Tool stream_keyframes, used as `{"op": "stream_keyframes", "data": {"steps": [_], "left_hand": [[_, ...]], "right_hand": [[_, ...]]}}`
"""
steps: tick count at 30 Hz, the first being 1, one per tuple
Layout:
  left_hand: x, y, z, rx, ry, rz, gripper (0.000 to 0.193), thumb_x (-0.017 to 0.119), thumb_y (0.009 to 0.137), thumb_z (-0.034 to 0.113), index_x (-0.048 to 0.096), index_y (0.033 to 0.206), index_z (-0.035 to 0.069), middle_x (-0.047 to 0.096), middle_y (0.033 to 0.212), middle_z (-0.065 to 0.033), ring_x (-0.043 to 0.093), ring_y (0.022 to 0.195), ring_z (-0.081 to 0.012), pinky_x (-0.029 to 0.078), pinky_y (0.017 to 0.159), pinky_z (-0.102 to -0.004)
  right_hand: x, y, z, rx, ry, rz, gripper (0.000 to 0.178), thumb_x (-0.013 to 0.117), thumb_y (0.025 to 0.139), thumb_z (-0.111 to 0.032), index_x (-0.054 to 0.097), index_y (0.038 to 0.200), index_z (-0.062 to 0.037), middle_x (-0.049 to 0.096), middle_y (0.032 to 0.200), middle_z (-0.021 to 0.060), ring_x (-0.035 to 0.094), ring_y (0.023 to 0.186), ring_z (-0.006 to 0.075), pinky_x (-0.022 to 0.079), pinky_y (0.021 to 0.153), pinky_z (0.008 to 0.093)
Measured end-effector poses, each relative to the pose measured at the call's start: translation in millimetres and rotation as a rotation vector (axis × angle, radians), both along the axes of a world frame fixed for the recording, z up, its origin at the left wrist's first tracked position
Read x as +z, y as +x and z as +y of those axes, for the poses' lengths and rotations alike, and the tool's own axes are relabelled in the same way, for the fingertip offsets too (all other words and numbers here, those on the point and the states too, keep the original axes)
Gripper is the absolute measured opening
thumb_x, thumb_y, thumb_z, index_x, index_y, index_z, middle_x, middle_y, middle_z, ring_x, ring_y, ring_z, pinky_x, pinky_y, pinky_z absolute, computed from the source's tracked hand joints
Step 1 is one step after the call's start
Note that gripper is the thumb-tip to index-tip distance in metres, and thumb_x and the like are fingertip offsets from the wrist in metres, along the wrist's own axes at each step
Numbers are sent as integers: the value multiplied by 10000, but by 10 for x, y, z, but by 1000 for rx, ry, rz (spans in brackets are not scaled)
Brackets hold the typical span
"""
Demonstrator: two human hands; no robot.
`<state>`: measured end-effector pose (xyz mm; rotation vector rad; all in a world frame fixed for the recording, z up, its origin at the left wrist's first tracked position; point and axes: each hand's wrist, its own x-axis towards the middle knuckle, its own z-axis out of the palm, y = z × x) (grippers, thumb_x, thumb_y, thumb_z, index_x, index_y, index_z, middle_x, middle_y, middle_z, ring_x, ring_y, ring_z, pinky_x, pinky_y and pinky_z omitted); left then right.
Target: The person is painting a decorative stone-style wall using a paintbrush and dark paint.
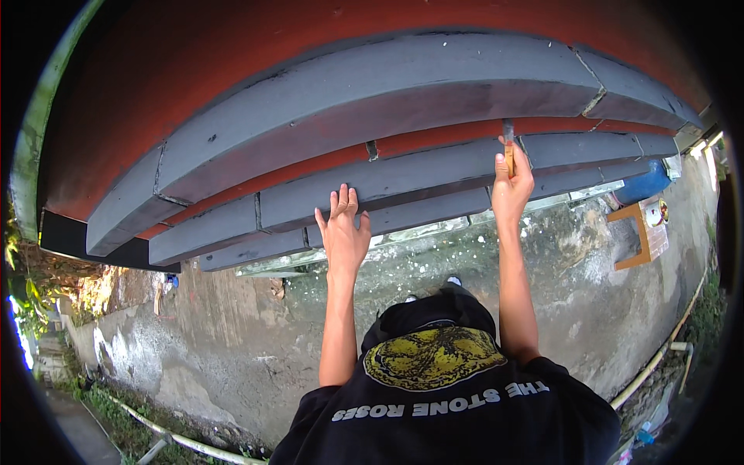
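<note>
My left hand point(343, 232) lies against a grey ledge point(310, 194), its fingers spread and nothing in them. Farther right, my right hand point(512, 186) is closed around a small tool point(509, 157) with a tan, wood-coloured handle. The tool's narrow grey end points up to the gap between the grey ledge and a larger grey ledge point(372, 93) above it. Whether that end is a brush or a scraper blade, I cannot tell. A red wall strip point(442, 134) shows in this gap, next to the tool's tip.
Dark joints divide the stepped ledges, and a red surface point(310, 27) spreads above them. On the right stand a blue drum point(645, 184) and an orange-brown stool point(639, 252) with a round container point(657, 212). Below is stained concrete ground point(209, 333); a pale pipe point(666, 349) runs along its edge.
</note>
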<state>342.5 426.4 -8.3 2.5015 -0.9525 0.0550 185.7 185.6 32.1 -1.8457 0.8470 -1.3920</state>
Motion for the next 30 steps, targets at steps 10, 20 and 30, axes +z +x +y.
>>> {"op": "stream_keyframes", "data": {"steps": [10, 20, 30], "left_hand": [[-17, -28, -3, 5, -12, -26, 532, 597, 895, 135, 522, 1405, 3, 450, 1525, -175, 388, 1437, -357, 189, 1179, -628], [-28, -14, 15, -6, -24, 11, 551, 609, 882, 129, 517, 1414, 21, 447, 1527, -176, 378, 1439, -376, 182, 1183, -628], [-74, -18, 1, 15, -47, -15, 563, 627, 877, 123, 514, 1420, 28, 446, 1534, -150, 371, 1450, -340, 175, 1187, -624]], "right_hand": [[148, 594, 1001, 711, 804, -517, 356, 514, 1028, -67, 500, 1382, -37, 517, 925, -8, 490, 781, 75, 442, 687, 239], [255, 621, 1317, 719, 41, 369, 331, 543, 921, 23, 587, 1248, -10, 599, 971, 222, 621, 870, 440, 482, 760, 509], [176, 23, 264, -4, -113, 112, 298, 591, 939, -7, 621, 1236, -10, 607, 921, 134, 604, 825, 281, 467, 732, 399]]}}
